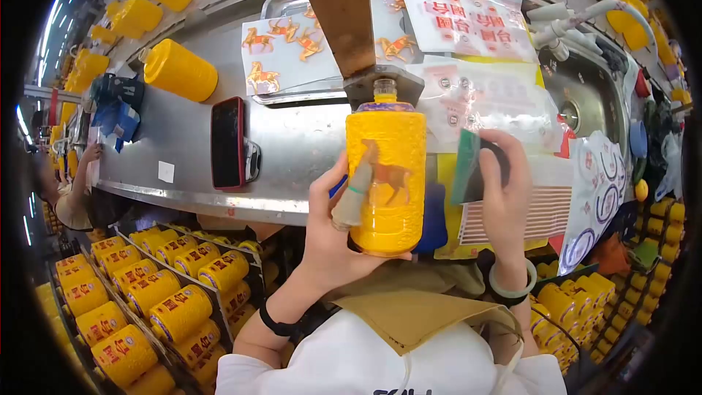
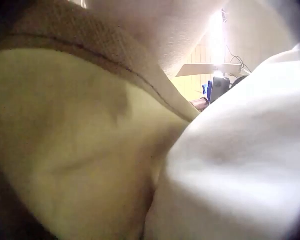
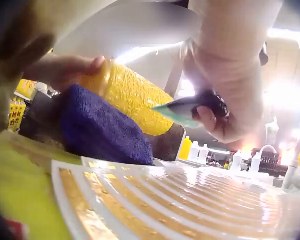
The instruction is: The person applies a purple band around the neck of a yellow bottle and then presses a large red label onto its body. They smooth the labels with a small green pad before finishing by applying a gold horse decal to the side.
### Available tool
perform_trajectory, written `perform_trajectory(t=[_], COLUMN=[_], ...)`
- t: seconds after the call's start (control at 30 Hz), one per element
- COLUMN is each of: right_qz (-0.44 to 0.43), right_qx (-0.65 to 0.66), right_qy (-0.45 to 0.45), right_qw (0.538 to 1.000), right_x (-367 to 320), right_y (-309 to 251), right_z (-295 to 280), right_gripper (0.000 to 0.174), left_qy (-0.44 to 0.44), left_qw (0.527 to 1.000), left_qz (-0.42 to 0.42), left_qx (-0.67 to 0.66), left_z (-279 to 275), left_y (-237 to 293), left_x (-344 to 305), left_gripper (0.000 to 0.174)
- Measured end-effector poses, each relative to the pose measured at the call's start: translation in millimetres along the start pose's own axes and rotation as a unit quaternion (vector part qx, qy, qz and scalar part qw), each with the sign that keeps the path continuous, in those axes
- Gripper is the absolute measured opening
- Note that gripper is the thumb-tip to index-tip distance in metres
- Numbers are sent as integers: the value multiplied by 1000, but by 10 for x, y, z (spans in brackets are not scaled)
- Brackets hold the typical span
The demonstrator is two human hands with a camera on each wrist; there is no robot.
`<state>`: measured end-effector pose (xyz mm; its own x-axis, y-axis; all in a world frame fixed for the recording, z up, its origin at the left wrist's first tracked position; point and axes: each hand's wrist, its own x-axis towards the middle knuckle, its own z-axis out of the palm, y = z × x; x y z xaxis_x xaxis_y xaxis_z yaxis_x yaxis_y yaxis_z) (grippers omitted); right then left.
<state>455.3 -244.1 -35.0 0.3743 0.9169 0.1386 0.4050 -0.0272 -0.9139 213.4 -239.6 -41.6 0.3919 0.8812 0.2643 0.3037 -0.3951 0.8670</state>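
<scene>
Read no brand on the yellow bottle point(image 1: 386, 234); noted only an orange horse decal point(image 1: 389, 174) on its front. Made out red Chinese characters on a printed sheet point(image 1: 468, 14) at the back of the steel bench point(image 1: 183, 139), too small to read surely. Recorded more horse figures on a white sheet point(image 1: 281, 55). Logged a black phone point(image 1: 228, 143) to the left, a blue cloth point(image 3: 100, 127) just behind the bottle, a gold-striped sheet point(image 3: 180, 200) beneath it, and crated bottles point(image 1: 168, 300) below the bench. Found the yellow bottle upright at the bench's front edge, its neck under a metal bracket point(image 1: 384, 80) on a wooden post point(image 1: 342, 11). Found the left hand point(image 1: 333, 230) curled round its lower half, with one grey-sleeved finger pressed flat beside the decal. Found the right hand point(image 1: 504, 197) pinching a green scraper point(image 1: 465, 167) just right of the bottle; could not tell contact.
</scene>
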Motion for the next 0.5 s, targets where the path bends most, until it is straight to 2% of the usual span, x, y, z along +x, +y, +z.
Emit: perform_trajectory(t=[0.1, 0.17, 0.3, 0.33, 0.43, 0.5], right_qz=[13, 10, -5, 52, 54, 43], right_qx=[20, 34, 39, 70, 48, 38], right_qy=[-6, -13, -22, -23, -28, -34], right_qw=[1000, 999, 999, 996, 997, 998], right_x=[12, -15, -41, -62, -97, -81], right_y=[-90, -106, -76, -96, -11, 89], right_z=[-27, -4, 20, 25, 7, 11], right_gripper=[21, 21, 21, 21, 24, 24], left_qy=[0, -26, 0, -13, -33, -5], left_qw=[1000, 999, 992, 990, 982, 986], left_qz=[-7, 21, 8, 9, 32, 30], left_qx=[-24, 37, 127, 138, 184, 162], left_z=[-27, -82, -90, -78, -103, -33], left_y=[-30, -17, 160, 189, 257, 199], left_x=[4, 4, 53, 52, 87, 28], left_gripper=[129, 126, 118, 111, 94, 85])
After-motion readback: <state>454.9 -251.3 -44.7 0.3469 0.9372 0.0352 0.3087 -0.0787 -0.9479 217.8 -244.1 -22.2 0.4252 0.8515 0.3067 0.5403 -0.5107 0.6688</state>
